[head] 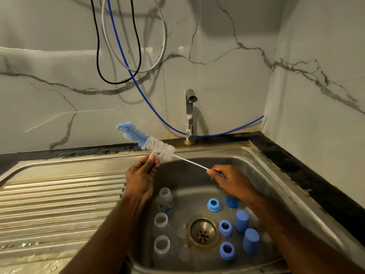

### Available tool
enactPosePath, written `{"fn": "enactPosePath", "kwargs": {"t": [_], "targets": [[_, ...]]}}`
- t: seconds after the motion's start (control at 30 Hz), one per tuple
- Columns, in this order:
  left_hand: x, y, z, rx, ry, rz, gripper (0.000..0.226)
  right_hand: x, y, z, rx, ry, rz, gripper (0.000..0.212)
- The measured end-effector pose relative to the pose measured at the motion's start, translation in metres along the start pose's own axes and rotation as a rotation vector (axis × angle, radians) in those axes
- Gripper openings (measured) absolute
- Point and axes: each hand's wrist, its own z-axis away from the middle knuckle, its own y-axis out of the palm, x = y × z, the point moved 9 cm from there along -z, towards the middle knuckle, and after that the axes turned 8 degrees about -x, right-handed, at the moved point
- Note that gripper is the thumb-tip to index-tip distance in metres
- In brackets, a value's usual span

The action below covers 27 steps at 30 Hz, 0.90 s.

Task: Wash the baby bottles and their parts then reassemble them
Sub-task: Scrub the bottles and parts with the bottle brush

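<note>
A bottle brush (150,142) with blue and white bristles is held level above the sink (262,171). My right hand (231,180) grips its thin handle. My left hand (142,175) pinches the white bristles at their lower end. In the basin lie three clear bottles (161,219) along the left side, with clear teats (182,232) near the drain (203,231). Blue screw rings (213,204) and blue caps (241,221) stand on the right side of the basin.
A steel tap (190,115) rises behind the basin, no water running. A ribbed draining board (59,200) spreads to the left. Black, grey and blue hoses (126,62) hang against the marble wall. A dark counter edge (308,175) runs along the right.
</note>
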Motion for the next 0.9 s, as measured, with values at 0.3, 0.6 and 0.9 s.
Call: {"fn": "enactPosePath", "kwargs": {"t": [0.3, 0.6, 0.9], "targets": [[0.033, 0.035, 0.017, 0.183, 0.043, -0.301, 0.013, 0.011, 0.005, 0.004, -0.042, 0.001, 0.012, 0.036], [0.024, 0.020, 0.007, 0.076, -0.035, -0.042, 0.013, 0.005, -0.003, 0.000, -0.067, 0.039, -0.029, 0.033], [0.026, 0.011, 0.008, -0.005, -0.110, 0.105, 0.022, 0.004, 0.010, 0.002, -0.087, 0.125, -0.219, 0.038]]}}
